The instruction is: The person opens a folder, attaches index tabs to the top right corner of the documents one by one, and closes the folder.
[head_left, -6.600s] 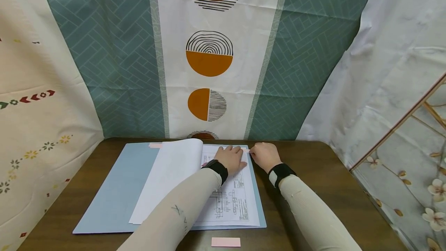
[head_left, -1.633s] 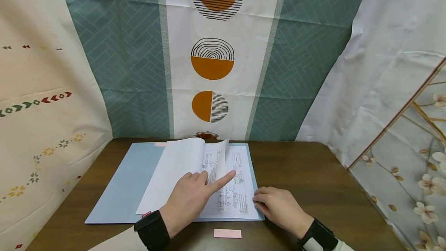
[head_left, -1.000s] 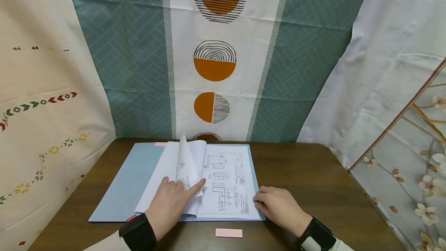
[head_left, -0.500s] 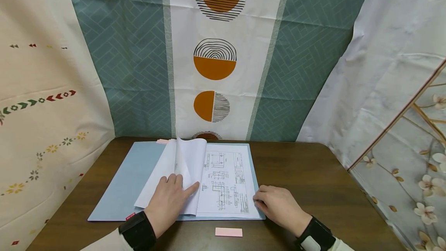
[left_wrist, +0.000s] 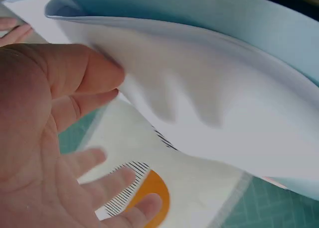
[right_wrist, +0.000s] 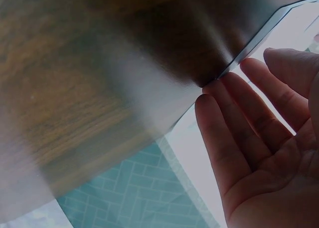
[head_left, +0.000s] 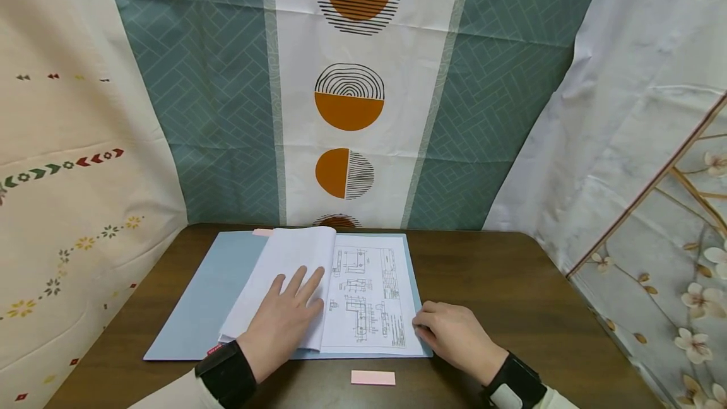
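A light blue folder (head_left: 199, 308) lies open on the table with a stack of white sheets in it. On its right side shows a page of technical drawings (head_left: 369, 270); turned-over sheets (head_left: 295, 251), blank side up, curve toward the left. My left hand (head_left: 278, 327) is spread flat over these turned sheets, fingers straight. In the left wrist view its thumb (left_wrist: 99, 73) touches the sheets' edge. At the folder's lower right edge rests my right hand (head_left: 460, 336); its relaxed fingertips touch that edge in the right wrist view, where nothing is gripped.
A pink paper strip (head_left: 372, 378) lies on the brown table (head_left: 500, 283) in front of the folder. Another pink tab (head_left: 262, 232) sticks out at the sheets' top edge. A patterned curtain (head_left: 227, 112) hangs behind the table.
My left hand turned a lifted sheet over to the left, and its fingers then spread out flat. My right hand came down from the folder's upper right edge earlier, then stayed still.
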Action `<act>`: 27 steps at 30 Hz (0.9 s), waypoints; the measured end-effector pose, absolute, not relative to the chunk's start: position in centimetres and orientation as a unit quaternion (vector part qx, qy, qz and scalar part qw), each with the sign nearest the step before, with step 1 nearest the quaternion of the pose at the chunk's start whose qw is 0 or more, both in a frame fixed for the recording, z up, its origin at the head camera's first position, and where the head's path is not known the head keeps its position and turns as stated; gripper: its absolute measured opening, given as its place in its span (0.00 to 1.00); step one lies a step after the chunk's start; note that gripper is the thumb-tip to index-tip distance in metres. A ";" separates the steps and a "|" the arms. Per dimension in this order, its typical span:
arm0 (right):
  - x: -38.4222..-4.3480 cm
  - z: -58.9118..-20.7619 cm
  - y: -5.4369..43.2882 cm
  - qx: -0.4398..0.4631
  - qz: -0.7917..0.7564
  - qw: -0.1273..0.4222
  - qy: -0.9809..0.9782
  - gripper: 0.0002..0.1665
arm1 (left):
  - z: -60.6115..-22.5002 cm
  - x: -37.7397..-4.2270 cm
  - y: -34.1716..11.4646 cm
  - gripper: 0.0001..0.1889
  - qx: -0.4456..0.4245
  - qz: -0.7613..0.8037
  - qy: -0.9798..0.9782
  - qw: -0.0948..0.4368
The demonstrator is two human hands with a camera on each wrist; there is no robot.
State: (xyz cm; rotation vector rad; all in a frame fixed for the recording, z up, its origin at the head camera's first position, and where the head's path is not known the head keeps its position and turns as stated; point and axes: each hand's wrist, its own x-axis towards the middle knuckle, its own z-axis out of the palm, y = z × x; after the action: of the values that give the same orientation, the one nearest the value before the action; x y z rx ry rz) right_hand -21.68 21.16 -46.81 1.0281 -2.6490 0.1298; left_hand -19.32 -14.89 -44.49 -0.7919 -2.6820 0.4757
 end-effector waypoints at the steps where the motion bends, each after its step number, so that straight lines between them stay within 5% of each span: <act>1: -21.7 -46.8 21.1 0.357 0.045 0.147 -0.922 0.05 | -44.4 -19.4 -14.6 0.21 -0.283 0.156 -0.933 0.155; 14: -21.7 -46.7 20.9 0.354 0.047 0.140 -0.924 0.05 | -44.0 -20.0 -9.0 0.16 -0.355 0.110 -0.913 0.169; 27: -21.8 -46.7 20.9 0.348 0.050 0.137 -0.926 0.05 | -44.8 -21.3 -8.5 0.19 -0.313 0.120 -0.932 0.140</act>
State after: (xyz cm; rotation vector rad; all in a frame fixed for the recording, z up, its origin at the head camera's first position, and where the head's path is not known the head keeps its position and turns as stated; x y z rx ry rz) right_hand -21.84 20.89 -46.66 1.0067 -2.6803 0.1437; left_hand -21.26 -8.50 -44.78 -0.9041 -2.6923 0.3479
